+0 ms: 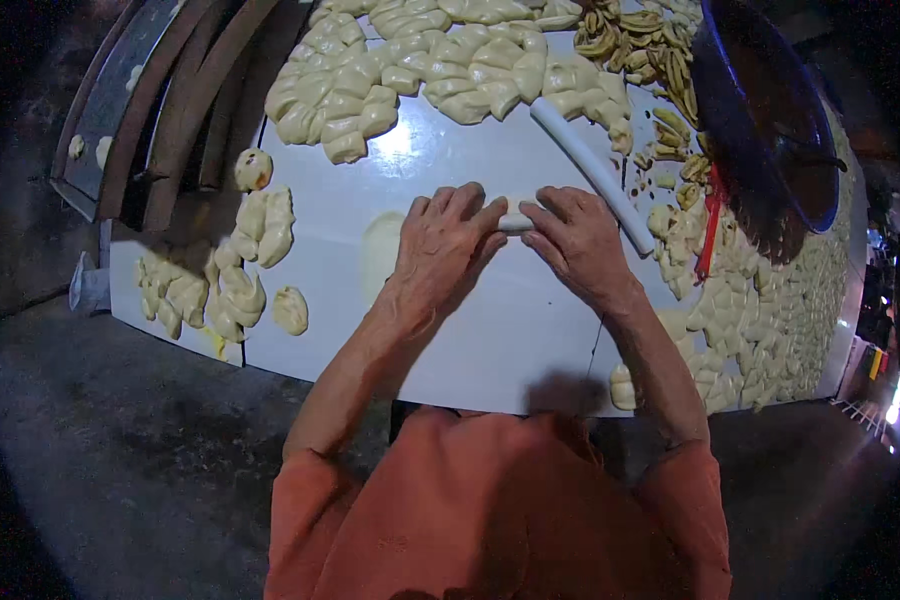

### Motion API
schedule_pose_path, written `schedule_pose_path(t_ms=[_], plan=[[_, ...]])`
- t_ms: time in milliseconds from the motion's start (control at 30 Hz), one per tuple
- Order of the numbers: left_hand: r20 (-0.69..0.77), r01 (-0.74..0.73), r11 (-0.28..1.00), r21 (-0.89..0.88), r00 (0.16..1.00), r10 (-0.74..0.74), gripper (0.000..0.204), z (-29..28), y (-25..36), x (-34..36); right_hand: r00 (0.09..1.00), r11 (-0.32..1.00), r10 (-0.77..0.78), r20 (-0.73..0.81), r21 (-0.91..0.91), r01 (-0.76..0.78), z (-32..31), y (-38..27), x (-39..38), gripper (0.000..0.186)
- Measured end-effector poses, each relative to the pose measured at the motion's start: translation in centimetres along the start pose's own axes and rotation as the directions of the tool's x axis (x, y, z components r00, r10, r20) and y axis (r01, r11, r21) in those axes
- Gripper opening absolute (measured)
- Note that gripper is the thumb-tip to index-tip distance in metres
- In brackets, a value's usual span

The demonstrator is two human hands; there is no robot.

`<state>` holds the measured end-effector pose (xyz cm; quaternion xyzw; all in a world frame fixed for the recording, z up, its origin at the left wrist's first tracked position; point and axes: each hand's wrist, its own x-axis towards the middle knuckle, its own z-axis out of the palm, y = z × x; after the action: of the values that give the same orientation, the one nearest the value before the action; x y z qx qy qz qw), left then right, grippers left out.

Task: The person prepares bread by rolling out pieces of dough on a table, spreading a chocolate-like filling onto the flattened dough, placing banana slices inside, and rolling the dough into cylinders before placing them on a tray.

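My left hand [445,245] and my right hand [575,240] lie palm down side by side on the white tabletop [450,340]. Between them shows a short pale roll of dough [515,222], pressed under the fingers of both hands. A flattened pale smear of dough [378,250] lies just left of my left hand. A white rolling rod [590,170] rests diagonally beyond my right hand, close to its fingers.
Heaps of pale dough lumps [440,65] fill the far side. More shaped pieces [225,280] sit at the left edge and many [760,330] at the right. Fried golden pieces [650,50] and a dark blue bowl [770,110] stand at the back right. A dark tray rack [150,100] is at left.
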<state>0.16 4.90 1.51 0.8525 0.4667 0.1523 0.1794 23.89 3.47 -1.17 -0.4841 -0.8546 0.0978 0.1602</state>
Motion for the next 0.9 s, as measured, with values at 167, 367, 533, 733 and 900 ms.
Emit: schedule_pose_path(t_ms=[167, 367, 533, 733, 900], plan=[[0.013, -0.091, 0.996, 0.023, 0.996, 0.090, 0.044, 0.1, -0.1, 0.6, 0.998, 0.998, -0.059, 0.000, -0.036, 0.059, 0.0, -0.5, 0.2, 0.048], [-0.079, -0.072, 0.996, 0.053, 0.994, 0.076, 0.036, 0.5, -1.8, 0.0, 0.999, 0.999, -0.010, -0.034, -0.036, 0.009, -0.7, 0.8, -0.1, 0.049], [-0.172, -0.143, 0.986, -0.084, 0.977, 0.127, 0.030, 1.1, -2.4, 0.4, 0.990, 0.997, -0.041, -0.137, 0.054, 0.049, 0.0, 0.4, 0.3, 0.033], [-0.193, -0.037, 0.992, -0.120, 0.981, 0.013, 0.027, 1.0, -1.5, 0.2, 0.973, 0.997, 0.051, -0.226, 0.073, -0.035, 0.3, -0.1, 0.3, 0.038], [-0.181, -0.061, 0.996, 0.057, 0.981, 0.070, 0.026, 1.1, -2.1, 1.0, 0.987, 0.997, -0.017, -0.162, -0.081, 0.004, 0.3, 0.3, 1.0, 0.039]])
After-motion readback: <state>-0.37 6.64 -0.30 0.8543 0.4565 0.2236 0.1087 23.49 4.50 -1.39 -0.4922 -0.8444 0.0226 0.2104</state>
